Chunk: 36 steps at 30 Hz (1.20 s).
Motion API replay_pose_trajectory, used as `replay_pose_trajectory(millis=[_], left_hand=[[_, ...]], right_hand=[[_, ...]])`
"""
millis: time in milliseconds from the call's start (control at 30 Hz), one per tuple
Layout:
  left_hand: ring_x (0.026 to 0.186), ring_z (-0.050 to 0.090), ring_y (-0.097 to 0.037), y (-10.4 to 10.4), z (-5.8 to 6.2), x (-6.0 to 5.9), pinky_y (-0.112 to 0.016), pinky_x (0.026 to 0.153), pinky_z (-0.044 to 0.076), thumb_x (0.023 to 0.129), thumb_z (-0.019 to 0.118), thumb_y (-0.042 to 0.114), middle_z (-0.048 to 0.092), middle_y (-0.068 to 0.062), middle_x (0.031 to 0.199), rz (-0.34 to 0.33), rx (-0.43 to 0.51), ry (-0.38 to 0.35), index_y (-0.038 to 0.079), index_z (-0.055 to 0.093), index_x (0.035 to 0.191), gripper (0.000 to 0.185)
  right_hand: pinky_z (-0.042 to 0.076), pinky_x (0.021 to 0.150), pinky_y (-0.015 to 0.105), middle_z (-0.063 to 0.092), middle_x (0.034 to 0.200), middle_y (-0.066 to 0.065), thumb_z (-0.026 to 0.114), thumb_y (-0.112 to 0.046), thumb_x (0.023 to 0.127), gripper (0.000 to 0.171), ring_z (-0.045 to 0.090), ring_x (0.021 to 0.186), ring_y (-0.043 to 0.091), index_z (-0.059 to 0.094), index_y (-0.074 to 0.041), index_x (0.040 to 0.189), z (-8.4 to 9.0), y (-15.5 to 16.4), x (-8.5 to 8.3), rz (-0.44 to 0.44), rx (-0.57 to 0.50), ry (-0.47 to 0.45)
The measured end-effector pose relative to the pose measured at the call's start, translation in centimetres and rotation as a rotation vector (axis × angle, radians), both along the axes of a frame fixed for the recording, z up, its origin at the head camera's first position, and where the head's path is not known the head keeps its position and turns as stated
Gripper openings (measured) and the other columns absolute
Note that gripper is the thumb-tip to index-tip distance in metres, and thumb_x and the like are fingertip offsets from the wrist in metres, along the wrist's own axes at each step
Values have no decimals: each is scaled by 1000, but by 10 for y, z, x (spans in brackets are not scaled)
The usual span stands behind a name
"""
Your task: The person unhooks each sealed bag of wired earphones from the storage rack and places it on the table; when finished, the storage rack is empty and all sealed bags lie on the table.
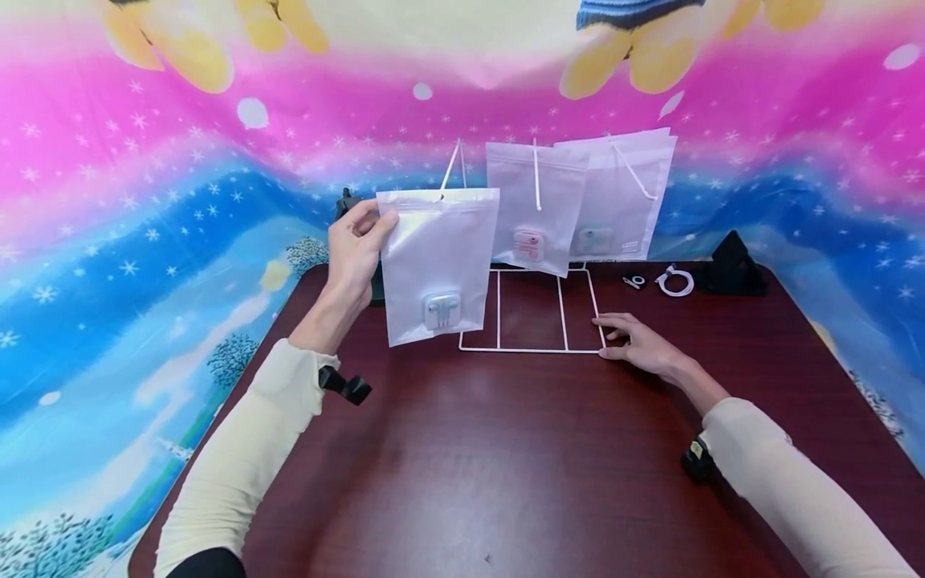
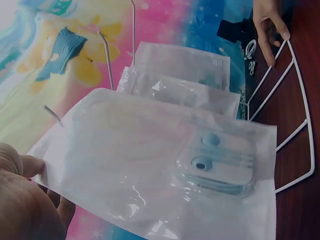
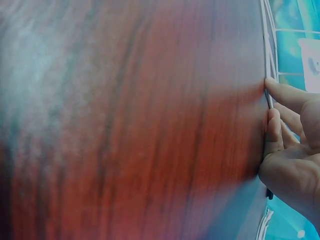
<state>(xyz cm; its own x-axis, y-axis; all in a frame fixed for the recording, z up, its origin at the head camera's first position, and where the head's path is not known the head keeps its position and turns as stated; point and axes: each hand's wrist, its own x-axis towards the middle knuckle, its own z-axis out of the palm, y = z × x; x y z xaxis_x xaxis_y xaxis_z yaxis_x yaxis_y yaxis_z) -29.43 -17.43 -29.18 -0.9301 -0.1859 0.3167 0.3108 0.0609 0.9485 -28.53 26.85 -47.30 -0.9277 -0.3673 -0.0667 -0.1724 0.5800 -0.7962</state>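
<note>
My left hand (image 1: pixel 354 249) pinches the upper left edge of a clear-fronted plastic pouch (image 1: pixel 441 241) between thumb and fingers. Inside its lower part lie white earphones in a clear case (image 1: pixel 442 311). A prong (image 2: pixel 52 115) of the white wire display rack (image 1: pixel 531 351) pokes through the pouch near its top. My right hand (image 1: pixel 643 345) rests at the front right corner of the rack's base, with thumb and fingertips spread apart against the wire. In the right wrist view, the thumb and a finger (image 3: pixel 274 127) touch the thin wire low on the table.
Behind hang more pouches, one with a red-toned earphone case (image 1: pixel 529 244), another pouch (image 1: pixel 629 201) farther right. A coiled white cable (image 1: pixel 675 281), a small black item (image 1: pixel 633 281) and a black stand (image 1: pixel 733 269) sit at the back right of the dark wooden table (image 1: pixel 462 466).
</note>
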Motion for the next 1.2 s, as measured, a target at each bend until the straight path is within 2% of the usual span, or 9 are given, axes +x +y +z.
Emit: replay_pose_trajectory(millis=[133, 267, 367, 433, 600, 733, 933, 1067, 1200], left_hand=[[86, 61, -12, -3, 2, 11, -26, 77, 48, 96, 76, 14, 73, 4, 90, -16, 56, 22, 11, 77, 114, 18], [79, 61, -13, -4, 6, 20, -25, 70, 49, 95, 78, 13, 74, 1, 89, -47, 95, 46, 10, 78, 111, 17], [79, 64, -15, -3, 11, 25, -26, 70, 52, 95, 78, 14, 75, 0, 91, -73, 101, 55, 9, 77, 113, 19], [81, 66, -16, -2, 14, 29, -26, 72, 53, 95, 78, 15, 75, -1, 93, -86, 101, 54, 10, 77, 113, 20], [84, 69, -15, 2, 13, 43, -26, 73, 56, 95, 77, 13, 77, -1, 98, -137, 116, 35, 10, 77, 114, 19], [85, 72, -15, 7, -1, 53, -26, 71, 59, 96, 75, 11, 77, 0, 101, -178, 136, 7, 11, 77, 112, 16], [87, 71, -14, 15, -42, 57, -27, 73, 60, 98, 75, 14, 76, 0, 99, -199, 131, -117, 12, 76, 113, 16], [92, 68, -14, 13, -68, 53, -27, 77, 59, 99, 73, 19, 74, 0, 102, -183, 96, -218, 11, 72, 120, 22], [96, 67, -15, 9, -82, 40, -28, 82, 58, 101, 71, 23, 72, -2, 108, -143, 72, -268, 11, 69, 126, 28]], right_hand=[[42, 106, 52, 31, 158, 26, 72, -7, 97, 65, 49, 131, 44, 43, 1, 155, 1, -1, 0, -2, -3, -9], [48, 97, 36, 33, 157, 26, 72, -8, 98, 65, 51, 129, 43, 44, 1, 155, 1, 2, -1, -7, 13, -1], [48, 91, 26, 33, 157, 25, 72, -9, 98, 64, 51, 129, 42, 44, 0, 155, 2, 4, -1, -11, 18, -1], [48, 92, 26, 33, 158, 25, 72, -9, 98, 64, 51, 129, 42, 44, 0, 155, 2, 4, -1, -11, 16, -7], [46, 102, 43, 33, 158, 25, 72, -8, 98, 64, 52, 128, 42, 44, 0, 155, 1, 2, -1, -6, 14, -4], [44, 104, 50, 33, 158, 26, 72, -8, 98, 64, 51, 129, 43, 44, 0, 155, 1, 1, -1, -5, 9, -2], [44, 104, 49, 32, 158, 25, 71, -8, 99, 64, 50, 131, 43, 44, 0, 156, 1, 3, 1, -18, 22, -11], [43, 106, 50, 32, 160, 22, 70, -8, 99, 64, 49, 132, 41, 44, -3, 156, 0, 1, -1, -27, 28, -28], [42, 107, 51, 31, 161, 21, 69, -8, 99, 64, 48, 133, 40, 43, -4, 157, 0, 1, -3, -40, 32, -46]])
